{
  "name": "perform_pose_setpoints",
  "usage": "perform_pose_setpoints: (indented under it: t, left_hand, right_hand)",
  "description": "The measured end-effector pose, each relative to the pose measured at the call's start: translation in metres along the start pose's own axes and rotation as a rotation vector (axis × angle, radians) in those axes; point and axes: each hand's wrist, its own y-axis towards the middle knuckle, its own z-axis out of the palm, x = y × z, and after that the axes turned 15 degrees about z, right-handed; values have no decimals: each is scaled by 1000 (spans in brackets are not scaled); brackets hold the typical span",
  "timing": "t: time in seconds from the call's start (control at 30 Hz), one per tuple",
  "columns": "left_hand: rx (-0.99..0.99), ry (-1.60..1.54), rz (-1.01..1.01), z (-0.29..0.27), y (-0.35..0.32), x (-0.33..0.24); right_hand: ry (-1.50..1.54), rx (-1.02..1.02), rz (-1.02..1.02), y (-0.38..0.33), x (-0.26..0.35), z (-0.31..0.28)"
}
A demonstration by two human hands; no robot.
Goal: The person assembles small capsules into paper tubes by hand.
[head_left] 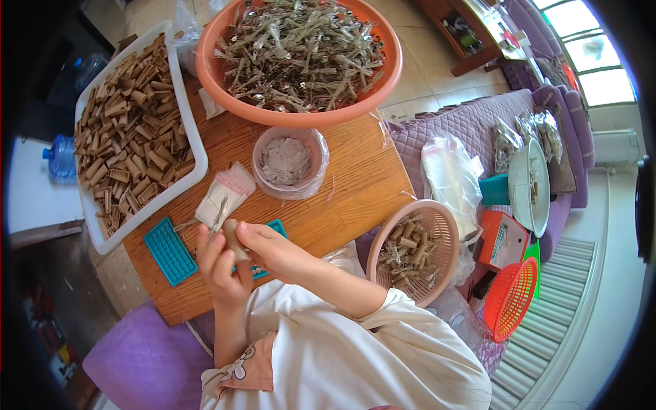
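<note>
two hands meet over the near part of the wooden worktop (369,167), and a short tan tube (237,240) sits between them, raised above the surface. the right hand (279,258) has a narrow grip on the tube, thumb on its near side. the left hand (224,272) curls around from the other side, its grip closed on a slim bundle of silvery strands (219,217), which sticks up past the fingertips; whether the strands enter the tube is hidden by the fingers.

the step in hand looks like joining strands and tube. the next move probably calls for the left hand to steady the strands while the right fingers press or turn the tube, keeping the thin ends from bending or slipping out.

supplies lie close: a white bin (199,147) of loose tan tubes to the left, an orange basin (297,116) heaped with strand bundles at the far side, and a bowl (290,191) of pale slips between basin and hands. a pink basket (447,239) to the right holds tubes mixed with strands, perhaps where finished pieces go.
</note>
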Motion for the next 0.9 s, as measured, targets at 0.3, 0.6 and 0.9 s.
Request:
perform_pose_setpoints:
  t: [0.3, 0.6, 0.9]
  left_hand:
    - [-276, -926, -719, 13, 20, -18]
    - [-122, -949, -539, 11, 63, -30]
    - [159, -969, -678, 32, 53, -34]
  right_hand:
    - [-182, 105, -378, -23, 3, -10]
    - [-630, -144, -754, -35, -4, -8]
    - [-93, -212, -449, -41, -26, -37]
